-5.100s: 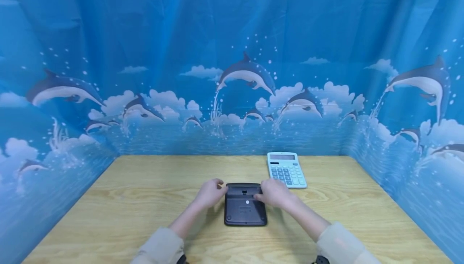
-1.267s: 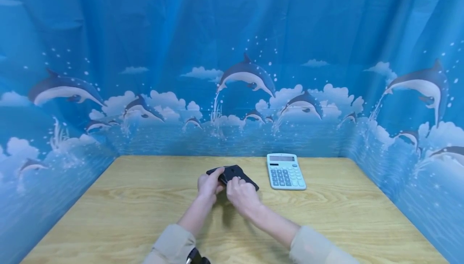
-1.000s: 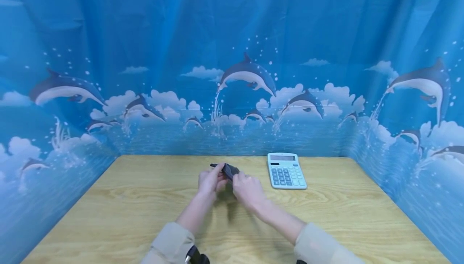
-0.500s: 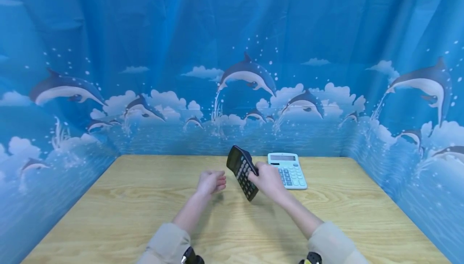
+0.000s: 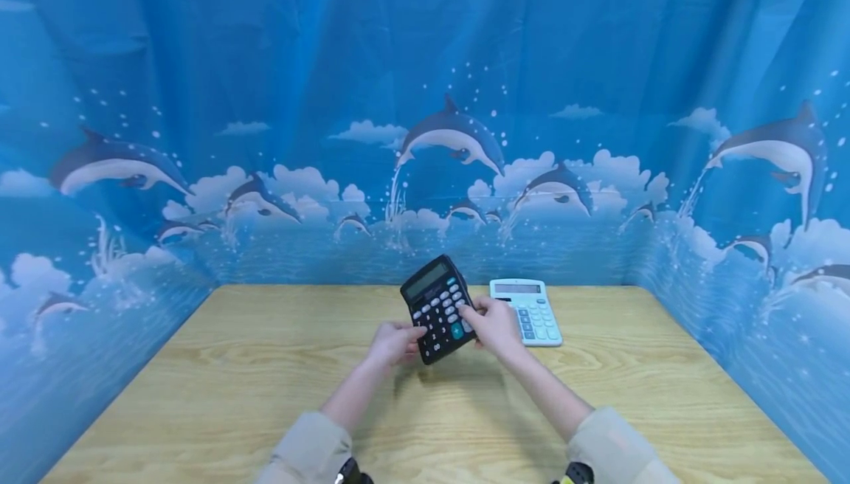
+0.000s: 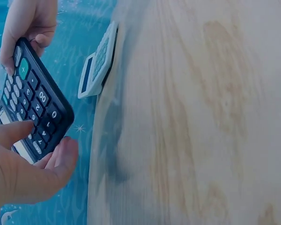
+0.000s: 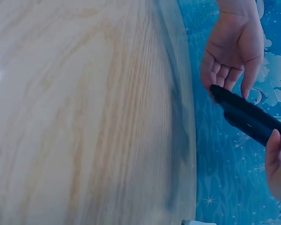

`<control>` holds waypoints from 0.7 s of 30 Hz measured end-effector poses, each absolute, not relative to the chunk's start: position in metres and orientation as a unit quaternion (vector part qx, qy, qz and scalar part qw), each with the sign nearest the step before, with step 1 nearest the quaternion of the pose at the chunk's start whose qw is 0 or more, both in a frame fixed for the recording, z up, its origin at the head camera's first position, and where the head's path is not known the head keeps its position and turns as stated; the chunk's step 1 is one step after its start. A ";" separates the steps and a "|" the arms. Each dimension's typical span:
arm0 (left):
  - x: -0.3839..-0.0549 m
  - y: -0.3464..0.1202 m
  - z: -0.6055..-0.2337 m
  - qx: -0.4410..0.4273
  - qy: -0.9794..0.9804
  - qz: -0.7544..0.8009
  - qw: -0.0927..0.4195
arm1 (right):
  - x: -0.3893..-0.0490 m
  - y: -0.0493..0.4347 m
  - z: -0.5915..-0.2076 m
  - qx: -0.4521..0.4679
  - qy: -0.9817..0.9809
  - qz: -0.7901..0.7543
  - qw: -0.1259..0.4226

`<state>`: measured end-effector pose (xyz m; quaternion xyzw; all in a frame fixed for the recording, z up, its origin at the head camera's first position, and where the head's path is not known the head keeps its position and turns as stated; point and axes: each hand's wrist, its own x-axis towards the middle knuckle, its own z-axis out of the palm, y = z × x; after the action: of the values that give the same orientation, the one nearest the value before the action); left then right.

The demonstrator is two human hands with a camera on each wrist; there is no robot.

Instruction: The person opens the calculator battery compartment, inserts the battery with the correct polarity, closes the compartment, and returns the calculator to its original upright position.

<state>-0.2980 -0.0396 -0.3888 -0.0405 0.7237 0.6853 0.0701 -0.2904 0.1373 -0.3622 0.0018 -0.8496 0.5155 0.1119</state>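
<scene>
A black calculator point(image 5: 434, 307) is held up above the table, tilted, its screen and keys facing the head camera. My left hand point(image 5: 392, 344) pinches its lower left edge. In the left wrist view the thumb of that hand point(image 6: 18, 173) lies on the keys, with its fingers behind the case. At the opposite edge my right hand point(image 5: 498, 327) grips the calculator, thumb on the front. The right wrist view catches the calculator point(image 7: 248, 115) nearly edge-on between both hands, and its back is mostly hidden.
A light blue calculator point(image 5: 539, 314) lies face up near the back edge of the wooden table point(image 5: 279, 336), just behind my right hand. Blue curtains point(image 5: 299, 100) printed with dolphins enclose the table at the back and sides.
The black calculator lay face down between both hands at first. It has since been lifted and turned face up. My left hand, apart from it half a second ago, now grips it again.
</scene>
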 end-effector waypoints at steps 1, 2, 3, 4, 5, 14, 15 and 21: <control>-0.299 -0.040 -0.388 -0.042 0.718 0.692 0.067 | -0.291 0.137 -0.362 0.000 -0.843 0.527 0.106; -0.300 -0.041 -0.387 -0.046 0.714 0.696 0.063 | -0.291 0.137 -0.362 -0.001 -0.836 0.540 0.099; -0.302 -0.043 -0.386 -0.050 0.709 0.701 0.058 | -0.292 0.137 -0.363 -0.001 -0.829 0.552 0.093; -0.303 -0.044 -0.386 -0.054 0.706 0.704 0.053 | -0.293 0.137 -0.363 0.000 -0.822 0.564 0.086; -0.304 -0.045 -0.385 -0.057 0.702 0.708 0.048 | -0.294 0.137 -0.363 0.001 -0.816 0.572 0.077; -0.309 -0.047 -0.392 -0.060 0.720 0.691 0.028 | -0.298 0.140 -0.372 0.000 -0.848 0.529 0.031; -0.310 -0.047 -0.392 -0.060 0.725 0.686 0.024 | -0.299 0.141 -0.373 0.000 -0.852 0.523 0.031; -0.319 -0.044 -0.393 -0.065 0.734 0.676 0.011 | -0.307 0.138 -0.382 -0.041 -0.846 0.530 0.055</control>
<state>-0.3189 -0.0435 -0.3935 -0.0654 0.7337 0.6763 0.0108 -0.3067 0.1381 -0.3816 -0.0407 -0.8455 0.5295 0.0552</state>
